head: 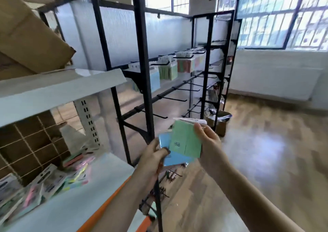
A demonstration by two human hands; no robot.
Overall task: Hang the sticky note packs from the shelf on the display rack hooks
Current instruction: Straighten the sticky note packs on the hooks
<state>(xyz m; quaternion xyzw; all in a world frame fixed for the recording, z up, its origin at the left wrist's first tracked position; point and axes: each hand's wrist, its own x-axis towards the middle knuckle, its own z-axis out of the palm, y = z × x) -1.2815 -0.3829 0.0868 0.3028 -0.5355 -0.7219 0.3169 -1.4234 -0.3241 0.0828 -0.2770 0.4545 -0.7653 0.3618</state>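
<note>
Both hands are up in front of the rack, each with a pack; the left hand pinches a blue pack with the thumb on its face, and the right hand has its fingers curled round the right edge of a green pack, so both are clamped on packs; the green one overlaps the blue one and sits a bit higher, tilted; there's a white header card at its top. More packs lie loose on the lower shelf at the left, pinks and yellows mixed in; kinda blurry so I can't tell how many. On the rack, hung packs are already on the upper row of hooks, blue, green and orange-ish; the lower hooks are bare. A cardboard box sits on the top shelf at the left; another small box is on the wood floor by the rack's far post; big windows behind.
</note>
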